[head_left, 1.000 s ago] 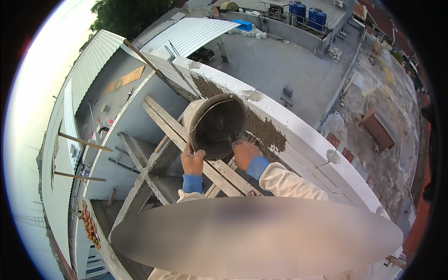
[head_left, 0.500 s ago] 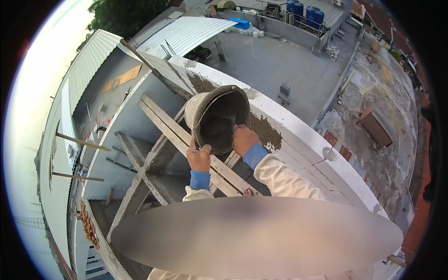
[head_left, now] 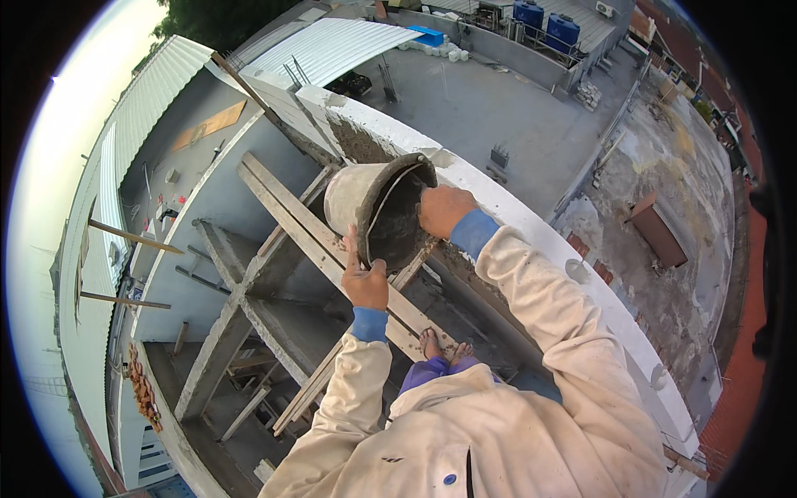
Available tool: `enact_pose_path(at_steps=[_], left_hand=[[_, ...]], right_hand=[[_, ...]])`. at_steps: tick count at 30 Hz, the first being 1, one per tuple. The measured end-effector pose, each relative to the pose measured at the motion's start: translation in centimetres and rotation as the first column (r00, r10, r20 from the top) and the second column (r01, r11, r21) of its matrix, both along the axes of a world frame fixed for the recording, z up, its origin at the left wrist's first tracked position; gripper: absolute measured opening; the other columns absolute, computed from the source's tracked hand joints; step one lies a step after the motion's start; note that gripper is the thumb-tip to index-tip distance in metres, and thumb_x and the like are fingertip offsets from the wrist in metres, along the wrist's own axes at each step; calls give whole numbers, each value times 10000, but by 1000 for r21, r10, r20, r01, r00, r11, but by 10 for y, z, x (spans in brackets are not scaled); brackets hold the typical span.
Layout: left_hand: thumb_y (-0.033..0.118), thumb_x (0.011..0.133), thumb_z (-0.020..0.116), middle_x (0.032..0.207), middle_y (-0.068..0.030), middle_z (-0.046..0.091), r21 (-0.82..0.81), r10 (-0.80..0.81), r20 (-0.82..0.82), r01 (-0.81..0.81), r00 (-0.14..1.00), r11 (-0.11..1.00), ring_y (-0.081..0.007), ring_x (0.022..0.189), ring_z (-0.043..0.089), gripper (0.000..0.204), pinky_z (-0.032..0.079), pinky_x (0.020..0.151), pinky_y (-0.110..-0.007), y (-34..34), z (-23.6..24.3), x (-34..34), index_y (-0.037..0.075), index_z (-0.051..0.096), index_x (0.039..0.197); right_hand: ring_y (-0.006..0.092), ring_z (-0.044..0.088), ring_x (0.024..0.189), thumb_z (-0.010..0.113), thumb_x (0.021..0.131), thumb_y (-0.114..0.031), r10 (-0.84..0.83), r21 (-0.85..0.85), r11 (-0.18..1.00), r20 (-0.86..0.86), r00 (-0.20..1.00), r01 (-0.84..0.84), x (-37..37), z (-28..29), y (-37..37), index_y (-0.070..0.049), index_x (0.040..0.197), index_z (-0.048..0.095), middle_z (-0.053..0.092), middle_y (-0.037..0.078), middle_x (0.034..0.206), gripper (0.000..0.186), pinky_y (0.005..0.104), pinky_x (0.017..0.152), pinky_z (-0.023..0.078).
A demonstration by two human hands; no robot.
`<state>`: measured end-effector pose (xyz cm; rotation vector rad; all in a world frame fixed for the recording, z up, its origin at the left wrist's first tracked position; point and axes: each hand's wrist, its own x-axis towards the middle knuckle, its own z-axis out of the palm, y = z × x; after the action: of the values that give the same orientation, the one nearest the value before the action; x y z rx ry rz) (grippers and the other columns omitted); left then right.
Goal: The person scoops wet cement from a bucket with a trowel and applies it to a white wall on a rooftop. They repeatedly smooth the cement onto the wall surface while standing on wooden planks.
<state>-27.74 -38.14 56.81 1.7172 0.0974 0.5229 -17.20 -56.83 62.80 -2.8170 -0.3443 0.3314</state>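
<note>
A grey, mortar-stained bucket (head_left: pixel 344 199) is tilted on its side in front of me, its dark mouth facing right and toward me. My left hand (head_left: pixel 365 282) holds its lower rim, thumb at the edge and a finger stretched along the outer wall. My right hand (head_left: pixel 447 212) is closed at the right side of the mouth; its fingertips are hidden inside the rim. A thin wire handle (head_left: pixel 383 195) lies across the opening. Just beyond the bucket stands a white block wall (head_left: pixel 490 192), with brown mortar (head_left: pixel 357 143) smeared on its near face.
My bare feet (head_left: pixel 433 344) stand on narrow wooden planks (head_left: pixel 295 217) laid over an open drop. Crossing concrete beams (head_left: pixel 220 353) lie to the left, with loose timber (head_left: pixel 311 386) below. Past the wall is a lower grey roof slab (head_left: pixel 465 104); corrugated metal roofing (head_left: pixel 320 54) is farther off.
The bucket has shifted slightly left, and its mouth has turned more to the right. My left hand has moved a little right and down, my right hand up and right. My feet have come into view.
</note>
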Motion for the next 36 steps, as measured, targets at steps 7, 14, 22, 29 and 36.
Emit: enact_pose_path(at_steps=[7,14,22,29,36], left_hand=[[-103,779,577,1610,-235,448,-101,-158,-134,145,978,984,-151,1366,536,833,393,1104,-254,6,2,-11,76,465,1585],[-93,783,578,1607,-198,478,-191,-155,-68,140,986,972,-148,1388,504,826,389,1109,-251,8,-26,-16,52,452,1586],[-110,767,599,1610,-195,469,2,-84,-5,84,996,996,-50,1153,584,836,466,866,-183,-8,4,-24,100,497,1570],[-86,770,587,1616,-166,475,-208,-263,-200,222,944,953,-100,1212,604,795,476,981,-229,12,-48,-19,17,489,1552],[-78,788,570,1246,-116,701,-464,-169,-504,-101,847,880,-207,1072,697,616,519,1002,-292,2,-143,-46,-56,586,1403]], right_hand=[[432,723,1025,601,976,-338,169,-55,983,-78,983,-173,26,6,-30,15,1029,772,753,238,1087,396,499,923,580],[383,739,991,575,1036,-429,279,-107,956,53,959,-272,-36,-5,-38,-7,1123,726,747,230,1016,456,504,851,593],[393,739,965,560,1019,-289,-22,-117,993,27,999,25,-39,-24,-53,-11,1056,739,744,229,998,333,523,817,602],[532,664,963,518,1034,-332,130,273,958,-136,982,-89,-67,-114,-48,9,1064,706,700,325,990,390,595,888,530],[502,683,986,556,1034,-384,21,214,975,-352,936,59,-115,-177,-19,5,1116,654,721,286,993,409,559,883,547]])
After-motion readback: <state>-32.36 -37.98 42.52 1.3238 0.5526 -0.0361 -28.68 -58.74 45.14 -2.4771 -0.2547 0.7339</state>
